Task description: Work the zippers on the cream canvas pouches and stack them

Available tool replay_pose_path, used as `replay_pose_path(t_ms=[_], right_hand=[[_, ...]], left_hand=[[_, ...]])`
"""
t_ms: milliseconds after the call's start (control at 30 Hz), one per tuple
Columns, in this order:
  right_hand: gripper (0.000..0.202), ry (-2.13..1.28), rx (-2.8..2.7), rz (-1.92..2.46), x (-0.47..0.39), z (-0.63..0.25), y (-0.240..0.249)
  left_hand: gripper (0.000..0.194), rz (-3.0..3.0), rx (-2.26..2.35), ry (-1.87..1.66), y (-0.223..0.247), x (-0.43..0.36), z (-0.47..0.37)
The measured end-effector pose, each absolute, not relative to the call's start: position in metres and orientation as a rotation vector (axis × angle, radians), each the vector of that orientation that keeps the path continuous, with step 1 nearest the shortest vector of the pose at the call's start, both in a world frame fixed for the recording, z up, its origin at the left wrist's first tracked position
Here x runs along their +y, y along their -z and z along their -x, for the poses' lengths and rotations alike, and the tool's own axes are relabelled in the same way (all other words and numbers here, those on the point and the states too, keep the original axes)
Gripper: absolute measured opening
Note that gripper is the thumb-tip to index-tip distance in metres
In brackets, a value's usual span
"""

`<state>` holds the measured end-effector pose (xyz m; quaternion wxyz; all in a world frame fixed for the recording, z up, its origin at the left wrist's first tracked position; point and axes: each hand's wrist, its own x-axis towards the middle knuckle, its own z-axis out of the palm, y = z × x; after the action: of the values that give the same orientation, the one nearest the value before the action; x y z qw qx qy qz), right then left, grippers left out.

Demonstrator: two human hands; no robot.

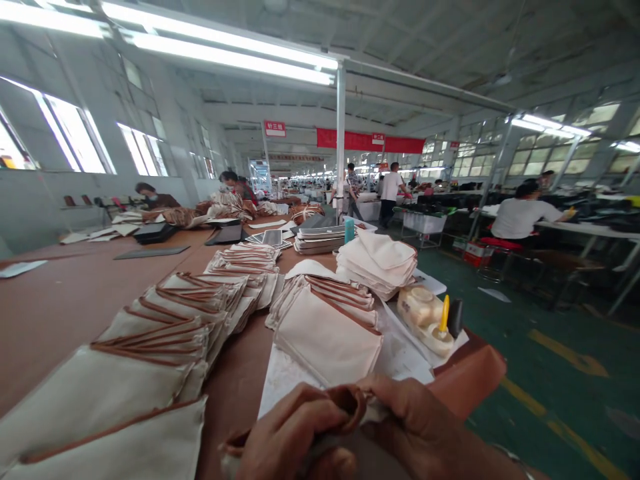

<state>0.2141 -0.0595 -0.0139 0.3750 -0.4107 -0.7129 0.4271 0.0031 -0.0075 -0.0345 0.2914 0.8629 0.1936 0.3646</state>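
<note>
Low in the head view, my left hand [295, 430] and my right hand [423, 427] both grip a cream fabric piece with brown edging [356, 405]. Its brown rim bends into a small loop between my fingers; most of the piece is hidden by the hands or cut off by the frame. Just beyond lies a stack of similar cream pieces with brown edges [327, 333], on white paper [280, 373]. To the left, a long fanned row of the same kind of pieces [145, 367] spreads over the brown tabletop [65, 293].
Right of the stack stand a glue-stained plastic container [417, 303] and a yellow-handled tool [444, 315]. Behind are more cream pieces [377, 260], dark flat panels [320, 237] and a teal cylinder [349, 230]. A metal post [341, 133] rises beyond. Several people work farther off.
</note>
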Motion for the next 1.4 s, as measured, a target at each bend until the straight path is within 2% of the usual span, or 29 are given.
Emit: replay_pose_path(t_ms=[67,133,200,300,433,500,600,700,767,900,933,1000,1100,1133,1200,1267,1400], right_hand=[[0.026,-1.19,-1.745,0.987,-0.044,-0.219,0.006],[0.025,-1.284,-1.645,0.984,-0.032,-0.23,0.006],[0.026,-1.373,-1.497,1.04,-0.024,-0.244,0.012],[0.032,-1.436,-1.192,1.214,-0.016,-0.267,0.029],[0.043,-1.373,-0.93,1.45,-0.01,-0.288,0.055],[0.047,-1.359,-0.901,1.5,-0.006,-0.294,0.069],[0.042,-1.303,-0.865,1.596,0.0,-0.304,0.091],[0.037,-1.261,-0.82,1.67,0.004,-0.321,0.108],[0.037,-1.272,-0.801,1.69,0.004,-0.333,0.117],[0.036,-1.319,-0.848,1.672,0.004,-0.343,0.127],[0.036,-1.295,-0.926,1.678,0.004,-0.341,0.127],[0.038,-1.087,-1.189,1.697,0.001,-0.331,0.124],[0.049,-0.506,-1.556,1.625,-0.012,-0.304,0.105],[0.05,-0.421,-1.628,1.575,-0.019,-0.293,0.095],[0.04,-0.615,-1.784,1.428,-0.033,-0.268,0.077],[0.043,-0.898,-1.83,1.268,-0.043,-0.245,0.065],[0.043,-1.077,-1.688,1.244,-0.048,-0.222,0.069]], left_hand=[[0.032,-2.337,0.609,-1.015,0.045,0.012,0.009],[0.036,-2.334,0.761,-0.97,0.056,0.031,0.025],[0.036,-2.295,0.904,-0.788,0.062,0.044,0.044],[0.045,-2.181,0.957,-0.565,0.059,0.054,0.068],[0.067,-1.807,0.652,-0.293,0.041,0.062,0.075],[0.081,-1.63,0.41,-0.265,0.037,0.067,0.063],[0.099,-1.416,0.171,-0.26,0.041,0.073,0.036],[0.104,-1.277,0.088,-0.2,0.048,0.077,0.016],[0.098,-1.243,0.118,-0.178,0.05,0.078,0.011],[0.048,-1.261,0.28,-0.157,0.043,0.073,0.017],[0.041,-1.253,0.306,-0.149,0.04,0.07,0.018],[0.041,-1.23,0.319,-0.144,0.035,0.062,0.013],[0.043,-1.308,0.348,-0.176,0.03,0.046,-0.008],[0.042,-1.362,0.373,-0.186,0.029,0.041,-0.017],[0.037,-1.485,0.457,-0.204,0.025,0.032,-0.033],[0.032,-1.548,0.547,-0.252,0.019,0.027,-0.043],[0.028,-1.436,0.521,-0.297,0.016,0.034,-0.039]])
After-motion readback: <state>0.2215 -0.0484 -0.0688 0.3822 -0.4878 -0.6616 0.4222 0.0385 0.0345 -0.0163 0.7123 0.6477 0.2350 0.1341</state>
